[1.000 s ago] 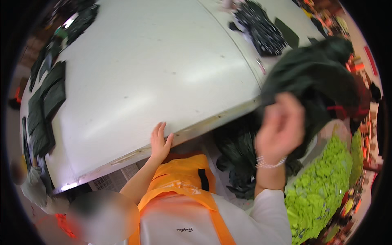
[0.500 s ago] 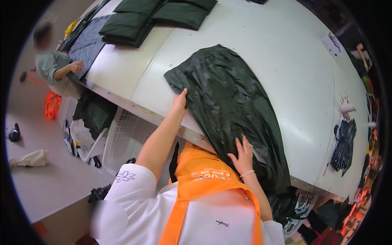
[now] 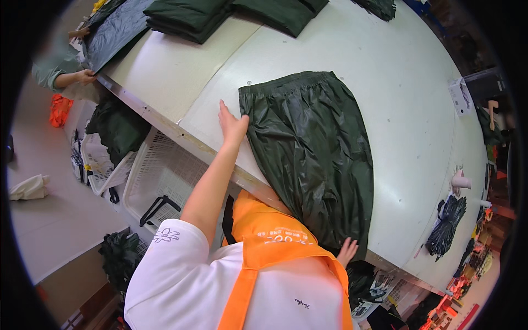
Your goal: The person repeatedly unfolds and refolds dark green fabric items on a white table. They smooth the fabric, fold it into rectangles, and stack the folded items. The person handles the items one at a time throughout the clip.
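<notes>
One glossy dark green pair of waterproof trousers (image 3: 311, 154) lies spread at the near edge of the white table (image 3: 407, 110). Two folded dark green stacks (image 3: 190, 16) sit along its far edge. Two white plastic baskets (image 3: 159, 176) stand below.

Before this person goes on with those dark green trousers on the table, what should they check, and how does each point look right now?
1. Trousers lying spread on the table: ok.
2. Waistband flat, at the far end: ok.
3. Left hand on the trousers' edge by the waistband: ok.
4. Right hand at the leg end near the table edge: ok, though whether it has a grip cannot be told.
5. Leg ends fully on the table: not ok, they hang over the near edge.
6. Folded stacks apart from the trousers: ok.
</notes>
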A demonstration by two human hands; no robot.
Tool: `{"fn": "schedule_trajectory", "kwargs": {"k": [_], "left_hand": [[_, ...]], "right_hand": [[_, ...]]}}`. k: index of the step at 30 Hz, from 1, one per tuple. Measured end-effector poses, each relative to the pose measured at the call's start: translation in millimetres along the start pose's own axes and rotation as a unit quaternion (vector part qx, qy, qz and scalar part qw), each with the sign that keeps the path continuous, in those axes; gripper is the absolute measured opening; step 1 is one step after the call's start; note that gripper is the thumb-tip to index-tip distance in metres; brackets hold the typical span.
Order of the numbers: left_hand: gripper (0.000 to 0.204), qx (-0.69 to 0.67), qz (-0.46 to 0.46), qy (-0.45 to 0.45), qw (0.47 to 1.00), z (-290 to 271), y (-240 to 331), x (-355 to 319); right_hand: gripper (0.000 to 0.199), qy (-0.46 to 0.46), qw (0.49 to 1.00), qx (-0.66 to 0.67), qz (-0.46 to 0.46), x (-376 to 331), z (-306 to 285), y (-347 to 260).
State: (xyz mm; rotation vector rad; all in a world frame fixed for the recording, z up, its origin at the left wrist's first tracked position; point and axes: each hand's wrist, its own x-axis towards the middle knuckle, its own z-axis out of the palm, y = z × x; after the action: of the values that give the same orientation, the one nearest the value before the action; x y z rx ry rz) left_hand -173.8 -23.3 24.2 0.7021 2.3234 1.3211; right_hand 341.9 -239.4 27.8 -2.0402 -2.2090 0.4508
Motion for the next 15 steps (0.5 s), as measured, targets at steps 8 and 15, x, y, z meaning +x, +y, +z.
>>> {"fn": "schedule_trajectory", "kwargs": {"k": [8,15], "left_hand": [[0.079,0.269,0.334,-0.076,0.9,57.5,25.8,5.1],[0.073,0.312,0.323,-0.105,0.887,58.6,13.7,-51.5]], "right_hand": [[0.04,0.147,0.988,-0.026,-0.041,6.4,33.8,-19.5],[0.029,0.319,0.697,0.523,0.372,66.1,-27.2,13.9]]}}
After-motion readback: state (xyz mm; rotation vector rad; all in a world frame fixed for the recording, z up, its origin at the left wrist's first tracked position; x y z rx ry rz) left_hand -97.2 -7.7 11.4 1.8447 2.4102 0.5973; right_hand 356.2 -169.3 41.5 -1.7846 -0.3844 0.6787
